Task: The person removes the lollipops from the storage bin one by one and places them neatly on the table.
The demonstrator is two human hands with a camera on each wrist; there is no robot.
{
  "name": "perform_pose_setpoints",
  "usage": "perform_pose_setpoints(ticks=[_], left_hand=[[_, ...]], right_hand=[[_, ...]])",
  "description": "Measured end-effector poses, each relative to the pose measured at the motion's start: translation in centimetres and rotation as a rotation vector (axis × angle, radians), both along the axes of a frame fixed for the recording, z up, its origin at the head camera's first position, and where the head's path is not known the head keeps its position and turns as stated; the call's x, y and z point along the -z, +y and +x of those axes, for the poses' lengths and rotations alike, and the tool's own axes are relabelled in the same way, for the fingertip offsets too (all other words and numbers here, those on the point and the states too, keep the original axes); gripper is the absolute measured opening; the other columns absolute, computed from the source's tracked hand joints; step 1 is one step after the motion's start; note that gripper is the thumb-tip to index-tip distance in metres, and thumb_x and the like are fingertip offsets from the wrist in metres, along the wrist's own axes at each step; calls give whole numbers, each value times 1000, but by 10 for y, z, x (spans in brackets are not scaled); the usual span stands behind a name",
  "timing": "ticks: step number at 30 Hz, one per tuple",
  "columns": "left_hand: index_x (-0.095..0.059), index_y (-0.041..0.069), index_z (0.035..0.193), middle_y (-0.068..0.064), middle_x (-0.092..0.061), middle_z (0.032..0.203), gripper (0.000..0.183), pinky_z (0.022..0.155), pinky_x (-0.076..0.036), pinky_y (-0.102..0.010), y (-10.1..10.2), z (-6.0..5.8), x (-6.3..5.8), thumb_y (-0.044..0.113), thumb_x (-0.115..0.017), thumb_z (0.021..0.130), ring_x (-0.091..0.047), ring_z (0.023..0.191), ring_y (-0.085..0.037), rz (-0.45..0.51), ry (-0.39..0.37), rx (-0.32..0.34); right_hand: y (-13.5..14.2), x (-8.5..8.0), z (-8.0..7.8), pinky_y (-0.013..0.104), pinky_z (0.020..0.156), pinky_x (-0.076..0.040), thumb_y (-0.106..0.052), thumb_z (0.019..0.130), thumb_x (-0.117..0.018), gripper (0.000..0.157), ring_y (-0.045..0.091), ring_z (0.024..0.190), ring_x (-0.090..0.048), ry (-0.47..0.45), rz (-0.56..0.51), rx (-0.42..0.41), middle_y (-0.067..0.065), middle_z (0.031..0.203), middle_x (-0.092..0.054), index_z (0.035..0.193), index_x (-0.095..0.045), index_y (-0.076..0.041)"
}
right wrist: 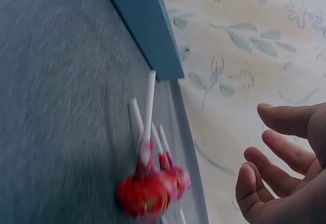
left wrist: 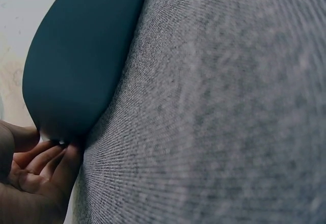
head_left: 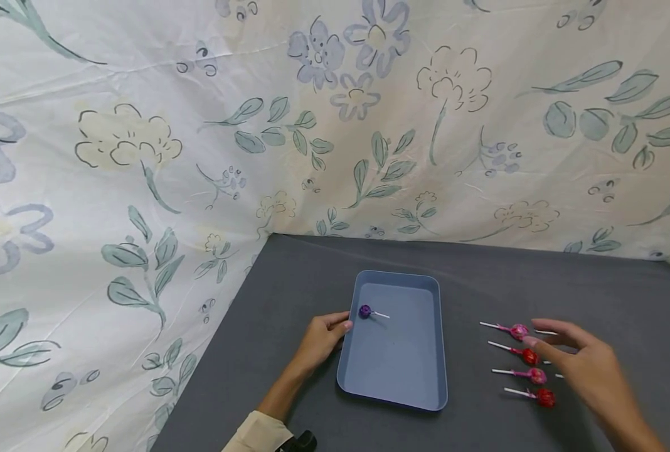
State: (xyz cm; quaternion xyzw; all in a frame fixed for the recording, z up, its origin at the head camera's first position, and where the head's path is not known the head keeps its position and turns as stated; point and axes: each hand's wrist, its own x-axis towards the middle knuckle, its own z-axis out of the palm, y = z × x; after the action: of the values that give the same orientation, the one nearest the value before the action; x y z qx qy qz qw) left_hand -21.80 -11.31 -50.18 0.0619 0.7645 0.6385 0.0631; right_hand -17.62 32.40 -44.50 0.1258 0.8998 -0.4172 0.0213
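A blue rectangular tray (head_left: 399, 367) stands on the dark cloth, and my left hand (head_left: 319, 342) grips its left rim. In the left wrist view, the thumb and fingers (left wrist: 66, 168) of that hand pinch the tray's edge. Inside the tray, near the left wall, lies a purple lollipop (head_left: 365, 311) with its white stick pointing right. My right hand (head_left: 589, 367) hovers at the right over a column of red and pink lollipops, fingers loosely bent and nothing held. Among them are a pink lollipop (head_left: 519, 332) near the thumb and a red lollipop (head_left: 546, 397) closest to me.
More white sticks (head_left: 546, 332) show beside the right hand, their heads hidden by it. A dark grey cloth (head_left: 465, 276) covers the table. Behind it and along the left hangs a floral curtain (head_left: 335, 176).
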Motion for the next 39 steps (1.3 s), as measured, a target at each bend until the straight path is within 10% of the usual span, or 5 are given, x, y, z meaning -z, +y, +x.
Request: perform_pose_setpoints(ticks=[9,16,31,39], left_hand=[[-62,-9,141,-27,-69,135,39,92,-63,-44,0,1,1,11,-61,109,-71,119,-36,-34,-6,-10],[-63,-8,141,-25,-70,133,38,90,-64,-40,0,1,2,12,-61,109,-72,117,-34,-48,-6,-14],[-62,-10,140,-26,-70,133,39,91,-64,-42,0,1,0,12,-62,108,-71,118,-36,-31,-1,-22],[-63,-10,140,-27,-70,133,38,92,-63,-44,1,1,0,11,-62,108,-71,118,-37,-35,-3,-29]], right_hand=[[-26,-5,-1,28,63,-54,-55,94,-77,68,4,86,-67,69,-64,-100,15,124,-72,144,-64,-10],[-45,-6,-7,30,78,-57,-54,97,-74,65,31,114,-67,92,-62,-162,20,132,-71,143,-65,-9],[-94,-8,-21,24,83,-57,-38,97,-80,53,6,103,-69,138,-266,-216,16,135,-70,139,-68,-9],[-123,-17,-29,23,83,-60,-29,98,-80,47,19,108,-70,155,-370,-234,19,135,-68,137,-68,-5]])
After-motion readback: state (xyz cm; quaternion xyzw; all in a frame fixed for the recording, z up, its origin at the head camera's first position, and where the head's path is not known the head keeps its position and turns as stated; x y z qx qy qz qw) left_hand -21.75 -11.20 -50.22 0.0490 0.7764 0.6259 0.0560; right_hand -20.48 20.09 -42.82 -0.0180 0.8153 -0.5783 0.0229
